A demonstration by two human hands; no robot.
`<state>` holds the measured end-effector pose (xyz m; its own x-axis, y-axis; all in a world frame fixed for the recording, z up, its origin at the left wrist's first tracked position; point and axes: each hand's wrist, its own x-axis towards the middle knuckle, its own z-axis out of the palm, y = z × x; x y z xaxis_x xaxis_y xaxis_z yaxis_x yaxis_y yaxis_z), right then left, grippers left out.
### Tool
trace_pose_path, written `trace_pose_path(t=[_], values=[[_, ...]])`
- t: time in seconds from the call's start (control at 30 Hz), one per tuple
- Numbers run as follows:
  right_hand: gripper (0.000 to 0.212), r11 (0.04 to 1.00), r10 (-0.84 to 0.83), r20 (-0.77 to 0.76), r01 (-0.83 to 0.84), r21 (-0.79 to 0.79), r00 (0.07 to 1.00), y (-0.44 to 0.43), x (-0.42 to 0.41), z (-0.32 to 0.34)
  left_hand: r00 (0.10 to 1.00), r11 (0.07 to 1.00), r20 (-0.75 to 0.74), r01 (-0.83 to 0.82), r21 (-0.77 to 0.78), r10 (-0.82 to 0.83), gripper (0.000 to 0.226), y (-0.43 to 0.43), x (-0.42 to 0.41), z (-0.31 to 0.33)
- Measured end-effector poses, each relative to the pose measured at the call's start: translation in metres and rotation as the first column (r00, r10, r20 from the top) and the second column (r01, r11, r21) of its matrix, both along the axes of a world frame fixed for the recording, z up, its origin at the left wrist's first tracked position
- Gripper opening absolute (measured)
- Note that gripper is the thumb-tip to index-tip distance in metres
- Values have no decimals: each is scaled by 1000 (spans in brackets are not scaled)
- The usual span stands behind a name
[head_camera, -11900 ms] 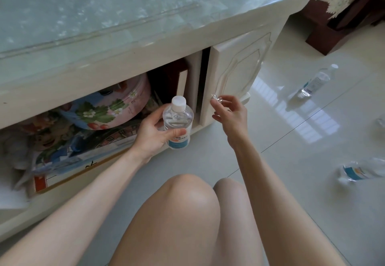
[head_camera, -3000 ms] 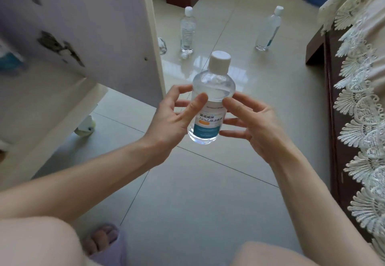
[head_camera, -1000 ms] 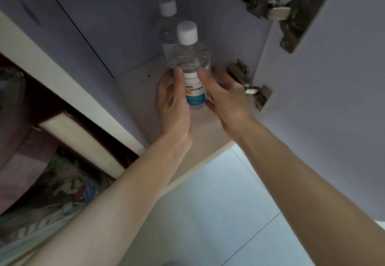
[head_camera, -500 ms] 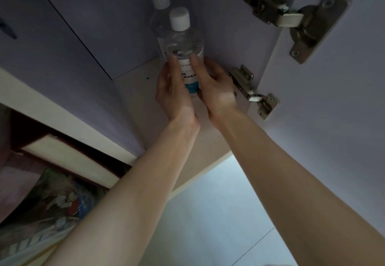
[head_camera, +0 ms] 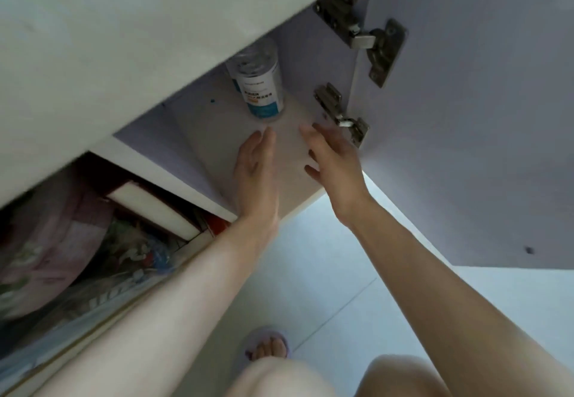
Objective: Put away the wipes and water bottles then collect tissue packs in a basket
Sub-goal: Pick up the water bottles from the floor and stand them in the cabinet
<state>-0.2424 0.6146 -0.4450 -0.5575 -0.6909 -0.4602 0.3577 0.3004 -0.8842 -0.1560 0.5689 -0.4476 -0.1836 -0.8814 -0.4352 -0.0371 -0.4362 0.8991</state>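
A clear plastic bottle (head_camera: pixel 262 85) with a white-and-blue label stands upright on the pale floor board of the cabinet compartment (head_camera: pixel 214 148), its cap hidden by the cabinet's white top edge; the left hand (head_camera: pixel 256 172) lies open with straight fingers, its tips just beside the bottle's base; the right hand (head_camera: pixel 332 160) is also open and holds nothing, near the lower metal hinge (head_camera: pixel 341 113) of the open lavender door (head_camera: pixel 466 132); a purple slipper (head_camera: pixel 267 347) shows on the tiled floor.

Home: low cabinet (head_camera: pixel 124 54), tiled floor (head_camera: pixel 326 288), slippered foot (head_camera: pixel 268 348).
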Motion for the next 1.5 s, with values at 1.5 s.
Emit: trace_pose_path(t=[1.5], values=[[31, 803, -587, 199, 532, 268, 785, 243, -331, 316, 792, 817, 207, 534, 219, -574, 13, 155, -351, 318]])
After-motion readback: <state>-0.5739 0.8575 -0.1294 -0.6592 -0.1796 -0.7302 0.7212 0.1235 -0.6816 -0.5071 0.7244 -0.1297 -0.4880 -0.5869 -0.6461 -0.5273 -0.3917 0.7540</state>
